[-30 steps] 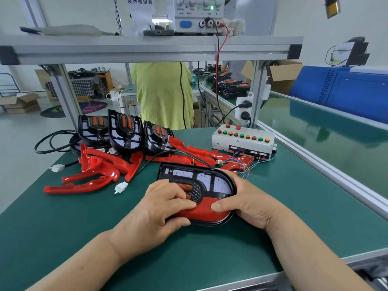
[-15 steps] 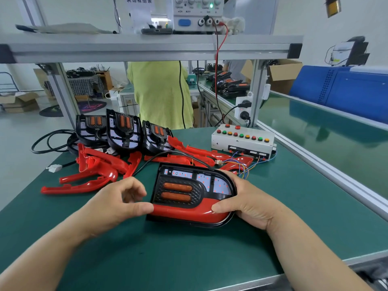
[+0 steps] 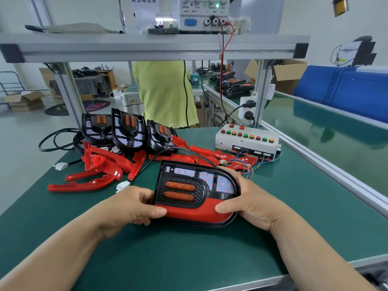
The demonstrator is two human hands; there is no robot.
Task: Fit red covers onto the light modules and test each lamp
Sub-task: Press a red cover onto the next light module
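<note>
The light module [image 3: 195, 192] is in front of the button box [image 3: 247, 141], nearer the person, tilted face-up between both hands. Whether its near edge touches the green mat [image 3: 189, 259] I can't tell. Left hand [image 3: 130, 206] grasps the end farther from the box, thumb on the red cover [image 3: 195, 214], fingers curled under. Right hand [image 3: 249, 202] wraps the rounded end closer to the box, thumb on the cover too.

Looks like stiff moulded plastic, prob. light. The glossy cover is likely slick, so gripping by the two ends seems right. Keep fingers off the bare LED board [image 3: 222, 181] (small parts, likely fragile). A black cable [image 3: 178, 149] arcs off its far side, so it may be tethered.

Left of the box: loose red covers [image 3: 98, 173] in a heap, w/ three more modules [image 3: 128, 131] propped behind. Above the box, a shelf [image 3: 147, 47] carries a power supply [image 3: 201, 13]. Beyond the box, someone in a yellow-green top [image 3: 165, 93] stands at another bench.
</note>
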